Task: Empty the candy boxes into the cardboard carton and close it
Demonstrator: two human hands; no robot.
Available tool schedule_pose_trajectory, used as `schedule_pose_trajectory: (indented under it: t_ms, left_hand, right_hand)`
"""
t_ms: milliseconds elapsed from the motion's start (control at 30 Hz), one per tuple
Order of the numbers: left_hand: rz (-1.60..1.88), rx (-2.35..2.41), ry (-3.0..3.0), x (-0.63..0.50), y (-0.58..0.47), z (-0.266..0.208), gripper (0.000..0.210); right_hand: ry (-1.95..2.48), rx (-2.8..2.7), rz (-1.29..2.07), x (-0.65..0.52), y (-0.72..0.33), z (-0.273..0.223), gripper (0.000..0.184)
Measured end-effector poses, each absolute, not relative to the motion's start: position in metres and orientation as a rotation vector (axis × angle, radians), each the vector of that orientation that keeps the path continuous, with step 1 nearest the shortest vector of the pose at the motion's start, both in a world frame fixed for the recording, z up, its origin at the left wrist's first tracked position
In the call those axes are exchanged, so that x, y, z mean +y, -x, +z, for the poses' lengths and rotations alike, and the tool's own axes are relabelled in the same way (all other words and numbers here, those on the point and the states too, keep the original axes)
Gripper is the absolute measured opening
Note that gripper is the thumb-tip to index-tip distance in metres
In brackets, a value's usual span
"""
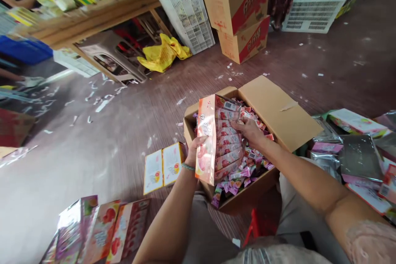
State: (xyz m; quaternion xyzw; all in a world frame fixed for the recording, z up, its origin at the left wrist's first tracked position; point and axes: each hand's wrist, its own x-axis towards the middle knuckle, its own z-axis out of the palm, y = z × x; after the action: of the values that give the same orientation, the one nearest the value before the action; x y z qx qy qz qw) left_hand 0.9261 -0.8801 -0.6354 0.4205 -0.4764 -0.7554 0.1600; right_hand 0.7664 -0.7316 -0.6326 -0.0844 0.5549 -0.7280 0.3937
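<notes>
Over an open cardboard carton (230,206) I hold a flat candy pack (206,140). It has a pink-and-orange printed panel on its left, and its clear side shows a column of wrapped pink pieces. My left hand (194,150), with a band at the wrist, grips the pack's left edge. My right hand (251,131) pinches its right edge, fingers closed on the clear side. Under the pack, the carton is full of small purple and pink wrapped candies (236,179). The pack hides part of them.
Printed packs (102,227) lie at lower left, and a yellow-white box (162,169) lies left of the carton. More clear-topped packs (360,159) are piled at right. Ahead are a wooden table (99,20), white crates (188,12), stacked cartons (235,4) and a yellow bag (163,55).
</notes>
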Motion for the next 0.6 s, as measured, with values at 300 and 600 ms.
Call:
schedule_pose_trajectory:
  t_ms: [300,600]
  left_hand:
    - [-2.213,-1.369,-1.205,-0.872,-0.932,-0.624,0.037]
    - [-2.305,-1.3,-1.132,-0.859,-0.931,-0.622,0.05]
  right_hand:
    - [0.344,1.918,-1.709,-0.721,-0.77,-0.634,0.054]
    - [0.241,1.975,-1.887,-0.717,-0.77,-0.639,0.052]
